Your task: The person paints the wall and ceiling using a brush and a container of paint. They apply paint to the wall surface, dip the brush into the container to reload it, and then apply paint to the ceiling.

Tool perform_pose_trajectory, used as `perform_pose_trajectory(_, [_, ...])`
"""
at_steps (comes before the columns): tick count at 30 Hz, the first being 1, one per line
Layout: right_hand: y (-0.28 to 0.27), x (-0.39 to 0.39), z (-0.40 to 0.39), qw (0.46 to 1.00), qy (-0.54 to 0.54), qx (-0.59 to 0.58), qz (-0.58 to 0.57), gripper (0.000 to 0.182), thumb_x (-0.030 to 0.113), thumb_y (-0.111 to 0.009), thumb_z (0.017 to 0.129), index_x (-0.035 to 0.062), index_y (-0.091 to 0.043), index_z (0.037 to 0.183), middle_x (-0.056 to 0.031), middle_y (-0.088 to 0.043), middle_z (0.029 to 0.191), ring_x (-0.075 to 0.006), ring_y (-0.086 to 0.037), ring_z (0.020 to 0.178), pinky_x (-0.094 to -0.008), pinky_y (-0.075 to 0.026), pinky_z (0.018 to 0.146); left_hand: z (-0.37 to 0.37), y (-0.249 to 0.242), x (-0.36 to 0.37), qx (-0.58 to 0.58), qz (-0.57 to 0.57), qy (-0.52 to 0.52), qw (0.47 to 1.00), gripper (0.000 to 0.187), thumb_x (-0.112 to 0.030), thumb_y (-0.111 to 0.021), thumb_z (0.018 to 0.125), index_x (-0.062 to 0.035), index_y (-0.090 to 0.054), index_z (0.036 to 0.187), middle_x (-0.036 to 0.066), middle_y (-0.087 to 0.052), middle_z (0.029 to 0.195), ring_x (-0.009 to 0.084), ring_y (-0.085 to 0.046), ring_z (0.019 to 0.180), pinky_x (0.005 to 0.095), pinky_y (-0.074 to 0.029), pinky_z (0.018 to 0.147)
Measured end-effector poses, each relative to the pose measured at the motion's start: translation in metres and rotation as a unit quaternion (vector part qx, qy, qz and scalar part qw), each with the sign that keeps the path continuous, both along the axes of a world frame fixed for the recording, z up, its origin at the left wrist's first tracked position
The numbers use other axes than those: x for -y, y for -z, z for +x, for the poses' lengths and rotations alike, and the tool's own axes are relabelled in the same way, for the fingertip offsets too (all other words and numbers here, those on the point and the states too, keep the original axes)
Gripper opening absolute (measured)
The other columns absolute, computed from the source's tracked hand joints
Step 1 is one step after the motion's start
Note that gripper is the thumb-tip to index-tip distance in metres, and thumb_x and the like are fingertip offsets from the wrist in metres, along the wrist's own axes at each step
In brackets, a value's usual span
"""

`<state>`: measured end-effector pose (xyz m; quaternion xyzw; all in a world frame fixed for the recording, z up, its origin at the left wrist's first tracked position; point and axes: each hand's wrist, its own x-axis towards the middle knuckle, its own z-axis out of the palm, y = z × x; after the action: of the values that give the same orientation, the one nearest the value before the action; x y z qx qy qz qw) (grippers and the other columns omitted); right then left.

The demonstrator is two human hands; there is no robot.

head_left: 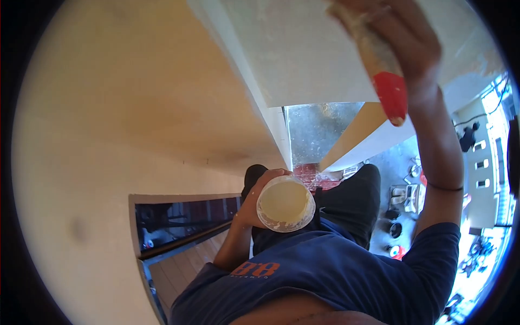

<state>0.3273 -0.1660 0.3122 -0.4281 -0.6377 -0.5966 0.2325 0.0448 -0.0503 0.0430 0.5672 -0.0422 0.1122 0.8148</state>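
Observation:
My left hand [251, 203] is wrapped round a clear plastic tub [278, 225] in front of my lap. Pale cream paint [285, 200] fills part of it, and its rim is smeared. High at the upper right, my right hand [413, 46] closes on a paintbrush [374, 53] with a worn wooden handle and a red end pointing down. The brush is near the pale upper wall surface [303, 54]; its bristles are not clearly visible, so contact cannot be told.
A broad cream wall [108, 108] fills the left side, with a framed opening [184, 222] low in it. Far below lies a grey floor [319, 130]. Buckets [395, 230] and a stool-like object [405, 197] stand down there at right. Bright openings line the right edge.

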Motion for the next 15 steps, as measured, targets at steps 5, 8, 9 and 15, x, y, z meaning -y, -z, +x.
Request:
perform_pose_trajectory(5, [0.022,0.010,-0.003,0.994,0.095,-0.017,-0.040,0.023,0.010,-0.070,0.074,0.0057,-0.068,0.096,-0.0052,-0.064,0.089,-0.0220,-0.063,0.084,-0.0315,-0.054,0.071,-0.001,0.005,0.007,0.002,-0.014,-0.017,1.000,0.109,-0.028,-0.092,0.047,-0.0035,-0.035,0.136,0.015,-0.042,0.135,0.0256,-0.045,0.124,0.0394,-0.037,0.101])
perform_pose_trajectory(8, [0.110,0.004,-0.002,0.983,0.092,-0.056,-0.145,0.031,0.014,-0.069,0.066,0.0114,-0.069,0.096,0.0003,-0.060,0.093,-0.0190,-0.059,0.090,-0.0329,-0.054,0.076,-0.003,0.009,0.007,-0.013,-0.014,-0.027,0.999,0.109,-0.029,-0.092,0.047,-0.0035,-0.035,0.137,0.016,-0.043,0.134,0.0264,-0.045,0.124,0.0396,-0.037,0.101])
perform_pose_trajectory(9, [0.140,0.005,-0.007,0.979,0.077,-0.087,-0.170,0.031,0.015,-0.068,0.066,0.0108,-0.068,0.097,0.0002,-0.059,0.094,-0.0201,-0.059,0.091,-0.0332,-0.053,0.078,-0.002,0.014,0.006,0.006,-0.017,-0.035,0.999,0.110,-0.028,-0.093,0.046,-0.0034,-0.035,0.137,0.016,-0.044,0.134,0.0266,-0.046,0.123,0.0397,-0.038,0.101])
perform_pose_trajectory(15, [0.284,0.006,-0.022,0.932,0.001,-0.222,-0.287,0.026,0.017,-0.063,0.073,0.0098,-0.065,0.099,-0.0029,-0.058,0.097,-0.0228,-0.055,0.099,-0.0382,-0.049,0.088,-0.012,0.004,-0.007,0.055,0.059,-0.035,0.996,0.106,-0.035,-0.090,0.053,-0.0084,-0.032,0.138,0.017,-0.046,0.131,0.0322,-0.048,0.121,0.0470,-0.041,0.101])
